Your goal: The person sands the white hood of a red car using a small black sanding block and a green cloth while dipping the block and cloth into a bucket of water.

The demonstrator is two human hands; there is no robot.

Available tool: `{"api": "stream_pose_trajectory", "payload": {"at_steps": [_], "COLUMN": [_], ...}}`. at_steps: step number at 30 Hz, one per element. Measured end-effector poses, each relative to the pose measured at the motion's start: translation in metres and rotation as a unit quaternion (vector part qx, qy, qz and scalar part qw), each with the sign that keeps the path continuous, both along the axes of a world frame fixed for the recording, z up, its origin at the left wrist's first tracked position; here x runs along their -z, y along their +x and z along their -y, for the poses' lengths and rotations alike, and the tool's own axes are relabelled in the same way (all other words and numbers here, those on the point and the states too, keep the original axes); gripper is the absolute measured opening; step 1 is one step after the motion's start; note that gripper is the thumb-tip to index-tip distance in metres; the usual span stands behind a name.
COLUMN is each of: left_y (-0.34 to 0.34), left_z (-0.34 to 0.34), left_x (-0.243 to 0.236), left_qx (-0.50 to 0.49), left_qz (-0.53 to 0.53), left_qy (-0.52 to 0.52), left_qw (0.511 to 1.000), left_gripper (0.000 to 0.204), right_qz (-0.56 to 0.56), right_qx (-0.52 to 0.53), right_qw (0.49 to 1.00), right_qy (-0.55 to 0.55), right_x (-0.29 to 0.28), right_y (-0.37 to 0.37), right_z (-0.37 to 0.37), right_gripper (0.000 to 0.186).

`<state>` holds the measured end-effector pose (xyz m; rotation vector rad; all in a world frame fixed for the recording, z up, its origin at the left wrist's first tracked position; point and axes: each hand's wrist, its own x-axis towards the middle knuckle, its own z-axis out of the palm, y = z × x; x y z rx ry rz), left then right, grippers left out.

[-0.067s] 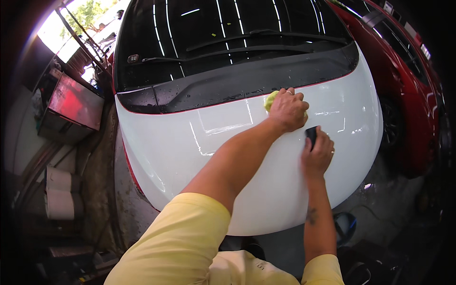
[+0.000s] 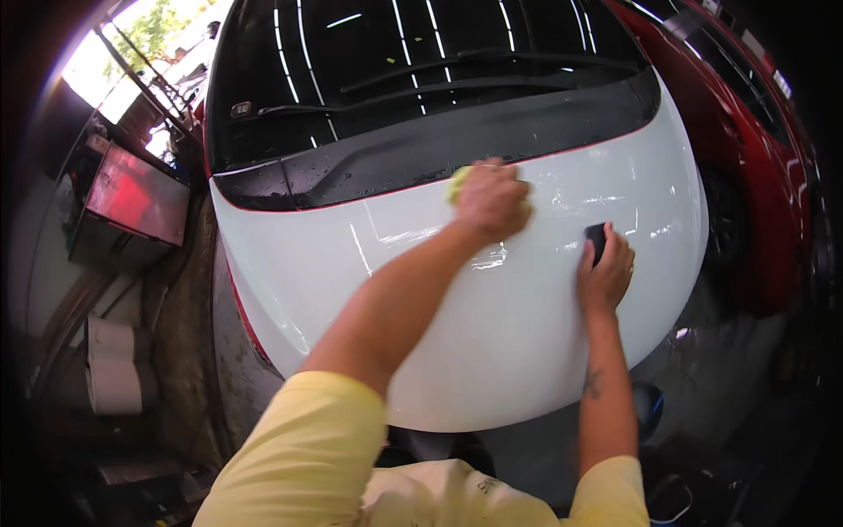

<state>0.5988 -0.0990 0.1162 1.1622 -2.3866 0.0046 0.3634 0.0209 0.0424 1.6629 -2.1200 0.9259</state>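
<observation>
The white car hood fills the middle of the view, glossy with light reflections. Near its upper edge, below the black cowl panel, my left hand is closed around a yellow-green cloth and presses it on the paint. Motion blurs this hand a little, and its palm side hides most of the cloth. Lower and to the right, my right hand grips a small black block between thumb and fingers, at the hood's surface. I cannot tell whether the block is a sponge applicator.
Beyond the cowl are wiper arms and a dark windshield. A red car is parked close on the right. To the left stand a metal cabinet and a white roll-like object. Water drops dot the cowl.
My left hand has slid the cloth leftward along the hood's upper edge. My right hand, with the black block, has shifted slightly right.
</observation>
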Motion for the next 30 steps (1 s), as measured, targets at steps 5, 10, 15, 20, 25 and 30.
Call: {"api": "stream_pose_trajectory", "payload": {"at_steps": [5,10,15,20,25,30], "left_y": [0.176,0.333,0.451,0.522,0.582,0.582], "left_z": [-0.030,-0.046,-0.032,0.025,0.044,0.046], "left_x": [0.006,0.020,0.015,-0.015,-0.005,0.008], "left_qx": [-0.106,-0.175,-0.158,-0.193,-0.194,-0.201], "left_qz": [-0.010,-0.065,-0.018,-0.009,-0.055,-0.120], "left_qy": [-0.062,-0.094,-0.072,-0.084,-0.090,-0.139], "left_qw": [0.992,0.978,0.985,0.978,0.975,0.962], "left_gripper": [0.012,0.014,0.013,0.018,0.022,0.020], "right_qz": [0.039,0.012,-0.005,-0.044,-0.124,0.036], "right_qx": [0.089,0.048,-0.006,-0.136,-0.178,0.154], "right_qw": [0.994,0.998,1.000,0.989,0.976,0.986], "right_qy": [0.052,0.040,0.014,0.024,-0.020,0.044], "right_x": [-0.027,-0.033,-0.041,-0.036,-0.006,-0.046], "right_y": [-0.010,0.145,0.353,0.551,0.535,0.341], "right_z": [0.060,0.081,0.061,0.044,0.043,0.047], "right_gripper": [0.049,0.046,0.044,0.036,0.031,0.032]}}
